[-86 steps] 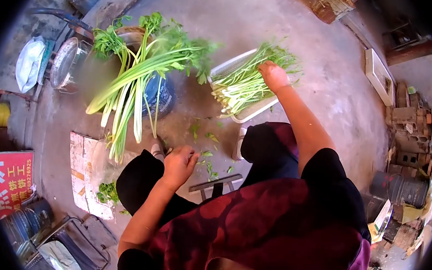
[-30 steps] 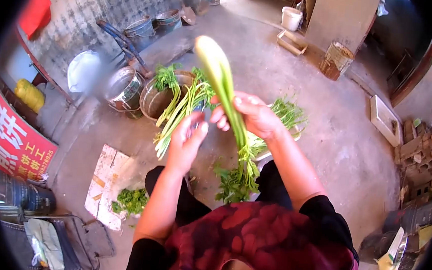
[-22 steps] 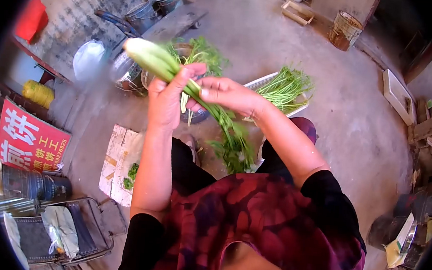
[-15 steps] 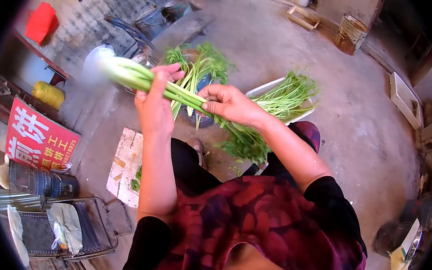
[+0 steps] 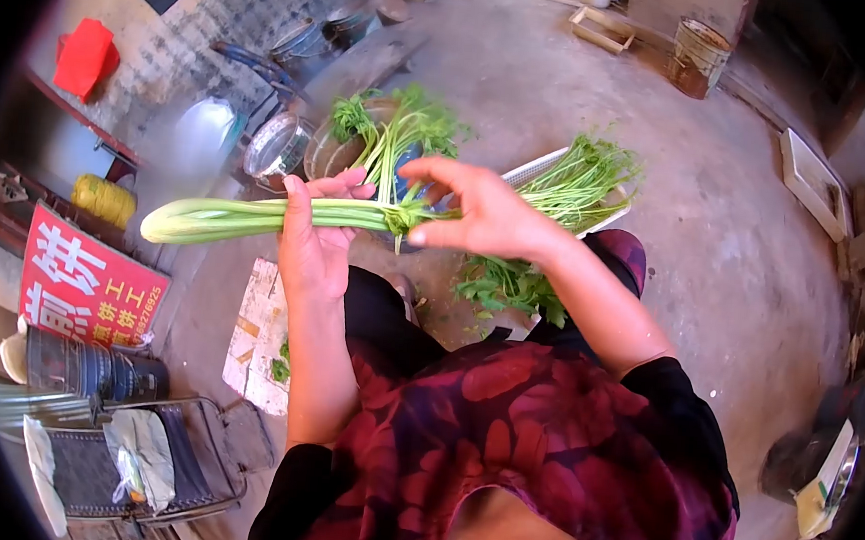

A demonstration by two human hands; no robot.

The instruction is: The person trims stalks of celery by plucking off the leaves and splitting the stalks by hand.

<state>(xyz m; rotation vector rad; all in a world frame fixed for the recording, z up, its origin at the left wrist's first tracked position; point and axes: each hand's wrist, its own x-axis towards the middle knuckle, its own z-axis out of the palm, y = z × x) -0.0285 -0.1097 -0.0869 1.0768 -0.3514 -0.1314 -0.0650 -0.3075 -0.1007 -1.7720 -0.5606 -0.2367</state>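
Observation:
A bunch of celery (image 5: 226,217) lies nearly level across my left hand (image 5: 319,237), its pale root end pointing left. The fingers and thumb of that hand are wrapped around the stalks. My right hand (image 5: 482,211) is at the upper end of the stalks, thumb and fingers apart around the place where they branch. Whether its fingertips touch the stems I cannot tell. Celery leaves (image 5: 512,284) hang below the right hand, above my lap. Beyond my hands, more celery (image 5: 402,132) rests on a basin, and thin stems with leaves (image 5: 584,180) fill a white basket (image 5: 535,167).
A white board (image 5: 255,343) with green scraps lies left of my legs. A metal pot (image 5: 278,149) stands behind my left hand. A red sign (image 5: 91,281) and a folding chair (image 5: 154,456) are at the left. A rusty bucket (image 5: 700,58) stands at the back.
The celery has swung from a slant to nearly level, its root end lowered. My right hand has opened from its pinch on the stalks and shifted slightly right.

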